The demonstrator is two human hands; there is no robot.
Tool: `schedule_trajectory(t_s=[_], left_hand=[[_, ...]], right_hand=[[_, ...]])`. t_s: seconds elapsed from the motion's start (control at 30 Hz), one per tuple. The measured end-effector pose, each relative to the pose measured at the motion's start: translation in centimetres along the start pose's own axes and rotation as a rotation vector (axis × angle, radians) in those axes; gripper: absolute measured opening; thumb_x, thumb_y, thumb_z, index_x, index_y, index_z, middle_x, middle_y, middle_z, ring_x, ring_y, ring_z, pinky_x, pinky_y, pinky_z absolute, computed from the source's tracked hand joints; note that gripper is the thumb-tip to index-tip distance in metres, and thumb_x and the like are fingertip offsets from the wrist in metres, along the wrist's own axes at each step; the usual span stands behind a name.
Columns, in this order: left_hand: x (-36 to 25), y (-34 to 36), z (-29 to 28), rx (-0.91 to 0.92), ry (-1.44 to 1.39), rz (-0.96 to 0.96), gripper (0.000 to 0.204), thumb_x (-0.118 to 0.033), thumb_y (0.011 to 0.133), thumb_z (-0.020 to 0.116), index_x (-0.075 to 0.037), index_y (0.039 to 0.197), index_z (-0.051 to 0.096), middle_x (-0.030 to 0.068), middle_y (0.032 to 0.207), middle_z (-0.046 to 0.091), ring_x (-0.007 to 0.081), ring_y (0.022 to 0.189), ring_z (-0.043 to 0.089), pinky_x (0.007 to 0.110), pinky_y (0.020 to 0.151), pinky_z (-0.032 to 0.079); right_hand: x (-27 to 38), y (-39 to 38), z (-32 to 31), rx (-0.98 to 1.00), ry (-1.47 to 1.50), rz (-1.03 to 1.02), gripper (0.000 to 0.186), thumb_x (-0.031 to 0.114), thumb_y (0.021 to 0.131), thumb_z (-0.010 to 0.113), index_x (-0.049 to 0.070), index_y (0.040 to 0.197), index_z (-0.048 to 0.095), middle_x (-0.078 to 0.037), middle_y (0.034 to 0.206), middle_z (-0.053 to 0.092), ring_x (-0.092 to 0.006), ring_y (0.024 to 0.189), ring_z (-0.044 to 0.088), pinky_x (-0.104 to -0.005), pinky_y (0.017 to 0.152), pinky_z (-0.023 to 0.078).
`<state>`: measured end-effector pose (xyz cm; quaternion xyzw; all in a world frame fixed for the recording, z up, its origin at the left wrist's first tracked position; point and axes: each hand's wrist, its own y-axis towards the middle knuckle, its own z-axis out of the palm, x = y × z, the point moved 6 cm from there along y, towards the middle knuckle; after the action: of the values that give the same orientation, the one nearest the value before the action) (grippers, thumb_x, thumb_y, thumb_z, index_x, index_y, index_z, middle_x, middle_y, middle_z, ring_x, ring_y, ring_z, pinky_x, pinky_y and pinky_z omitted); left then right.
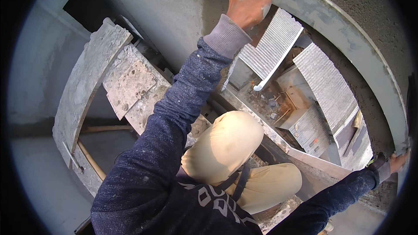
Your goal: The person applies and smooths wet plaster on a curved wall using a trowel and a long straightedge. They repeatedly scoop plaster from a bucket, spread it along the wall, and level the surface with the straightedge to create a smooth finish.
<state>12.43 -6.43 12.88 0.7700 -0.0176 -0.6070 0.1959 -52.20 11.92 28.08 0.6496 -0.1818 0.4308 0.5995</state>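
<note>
A long pale grey board (331,21) crosses the top and right, bowed in this fisheye view, against rough grey render. My left hand (250,4), dusted with white, grips it at the top centre, fingers closed over it. At the far right, my right hand (397,162) holds the same board lower down, its fingers partly hidden. Both arms reach out in dark, dusty sleeves. My bent knees in cream trousers (222,143) are below, between the arms.
A dusty plank platform (130,82) and a leaning slab or board (82,87) are at left, beside a grey wall (32,156). Through a gap at right, far below, are corrugated roofs (322,87), a ledge (278,141) and a littered yard (270,104), showing a drop.
</note>
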Motion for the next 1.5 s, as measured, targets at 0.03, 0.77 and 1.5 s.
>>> schedule_trajectory(t_s=[0.03, 0.77, 1.5], left_hand=[[2.5, -1.4, 0.8, -0.044, -0.001, -0.026, 0.088, -0.044, 0.089, 0.057, 0.005, 0.146, 0.012, 0.0279, 0.109, 0.056, 0.0351, 0.099, 0.061, 0.035, 0.081, 0.048], [4.7, -3.7, 4.2, 0.077, -0.558, 0.039, 0.078, -0.022, 0.097, 0.052, -0.008, 0.15, -0.003, 0.0197, 0.138, 0.044, 0.033, 0.105, 0.059, 0.038, 0.088, 0.053], [-8.3, 2.7, -1.8, -0.028, -0.218, 0.245, 0.058, -0.043, 0.096, 0.047, -0.007, 0.14, 0.041, 0.0188, 0.148, 0.029, 0.0377, 0.115, 0.052, 0.038, 0.091, 0.053]], right_hand=[[-1.5, -1.6, -0.4, -0.008, 0.001, 0.039, 0.07, 0.026, 0.081, 0.072, 0.013, 0.135, 0.031, -0.011, 0.13, 0.049, -0.0232, 0.115, 0.048, -0.045, 0.093, 0.039], [-5.6, -9.1, -1.1, -0.257, 0.168, 0.159, 0.089, 0.025, 0.079, 0.072, -0.001, 0.145, 0.018, -0.028, 0.144, 0.024, -0.0357, 0.133, 0.033, -0.0393, 0.11, 0.029], [0.7, -9.7, 3.0, -0.465, 0.176, 0.312, 0.087, 0.026, 0.078, 0.064, 0.006, 0.148, 0.018, -0.052, 0.136, 0.005, -0.057, 0.132, 0.02, -0.0508, 0.108, 0.029]])
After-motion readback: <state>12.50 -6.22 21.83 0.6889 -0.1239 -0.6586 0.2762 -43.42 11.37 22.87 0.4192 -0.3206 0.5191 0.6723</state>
